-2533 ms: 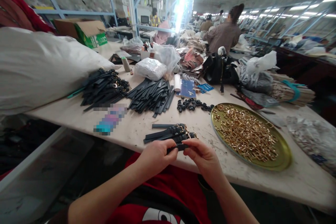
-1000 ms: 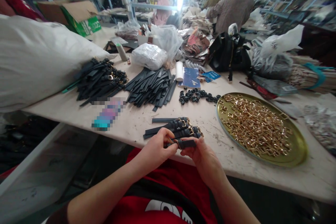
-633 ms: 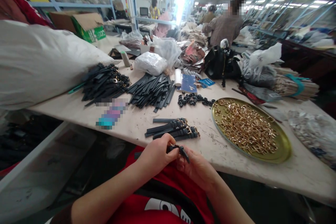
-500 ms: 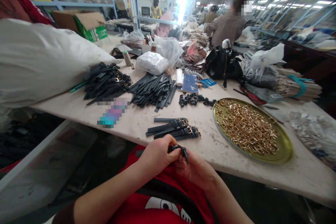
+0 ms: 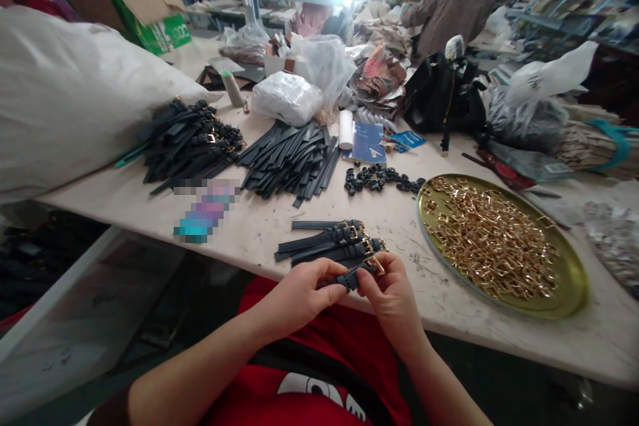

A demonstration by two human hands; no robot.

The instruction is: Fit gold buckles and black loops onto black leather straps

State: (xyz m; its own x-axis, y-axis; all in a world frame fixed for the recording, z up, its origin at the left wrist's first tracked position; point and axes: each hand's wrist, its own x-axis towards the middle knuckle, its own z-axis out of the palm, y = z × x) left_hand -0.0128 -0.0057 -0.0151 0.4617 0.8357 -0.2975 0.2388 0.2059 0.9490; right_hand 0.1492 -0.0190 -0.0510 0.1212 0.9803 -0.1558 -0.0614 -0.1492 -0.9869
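A dark strap point(image 5: 353, 277) with a gold buckle point(image 5: 376, 266) is held between both hands at the table's front edge. My left hand point(image 5: 312, 289) pinches the strap from the left. Thumb and fingers of my right hand point(image 5: 392, 293) close on its buckle end. Just beyond lie several finished-looking straps with buckles point(image 5: 324, 239). Farther back are a pile of plain dark strips point(image 5: 289, 163), a heap of buckled straps point(image 5: 192, 143) and small black loops point(image 5: 382, 178). Gold buckles fill a round gold tray point(image 5: 574, 293) on the right.
A white sack point(image 5: 84, 100) bulges at the left, near a green box point(image 5: 162, 33). Behind the strips sit plastic bags point(image 5: 287, 98), a white roll point(image 5: 345, 130), a blue booklet point(image 5: 368, 143) and a black bag point(image 5: 442, 96). A person point(image 5: 452, 6) stands at the back right.
My right hand has risen and turned, now gripping the buckle end, and the gold buckle shows. The strap has come up nearer the table edge. The camera view has shifted slightly downward.
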